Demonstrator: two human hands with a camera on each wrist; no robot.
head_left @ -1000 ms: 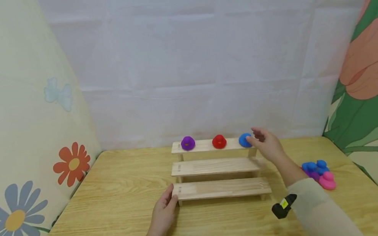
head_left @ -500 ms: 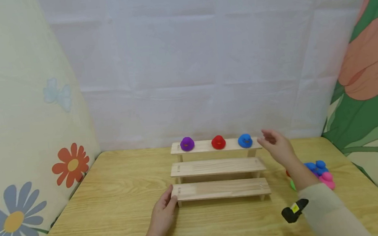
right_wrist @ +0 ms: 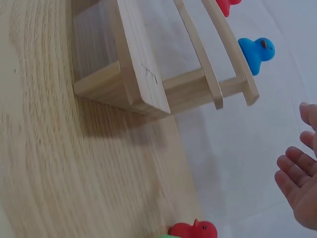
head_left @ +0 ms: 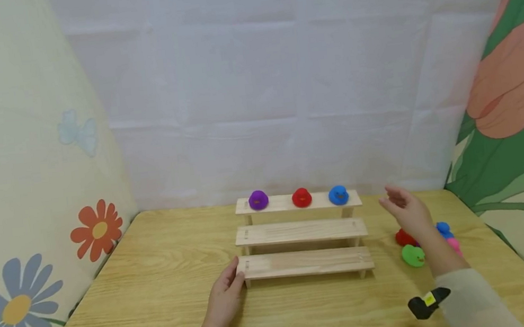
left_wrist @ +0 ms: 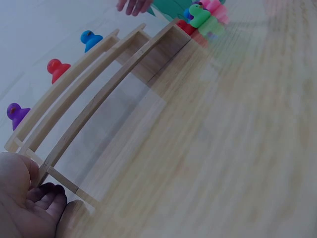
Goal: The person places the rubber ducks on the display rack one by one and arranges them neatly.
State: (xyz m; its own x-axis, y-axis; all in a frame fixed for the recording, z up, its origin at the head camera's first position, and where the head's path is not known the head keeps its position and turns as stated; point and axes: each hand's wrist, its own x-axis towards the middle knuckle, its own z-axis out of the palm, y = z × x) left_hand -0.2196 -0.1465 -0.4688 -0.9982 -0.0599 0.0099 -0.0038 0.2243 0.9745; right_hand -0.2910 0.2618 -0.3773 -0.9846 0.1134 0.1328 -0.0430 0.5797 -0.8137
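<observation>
A three-step wooden display stand (head_left: 305,262) stands on the table. On its top step sit a purple rubber duck (head_left: 258,200), a red rubber duck (head_left: 302,197) and a blue rubber duck (head_left: 339,195), spaced apart. My left hand (head_left: 224,296) holds the left end of the lowest step; the left wrist view shows the thumb and curled fingers (left_wrist: 47,202) around that end. Empty and with relaxed fingers, my right hand (head_left: 409,213) hovers right of the stand. In the right wrist view this hand (right_wrist: 302,178) is apart from the blue duck.
Right of the stand, partly behind my right forearm, lies a cluster of rubber ducks: a green duck (head_left: 413,256), a red duck (head_left: 404,237), a blue duck (head_left: 443,229) and a pink duck (head_left: 454,246). A white cloth (head_left: 234,81) hangs behind the table (head_left: 160,291).
My right hand has let go of the blue duck on the top step and moved right, toward the duck cluster. The left hand stays at the stand's lowest step.
</observation>
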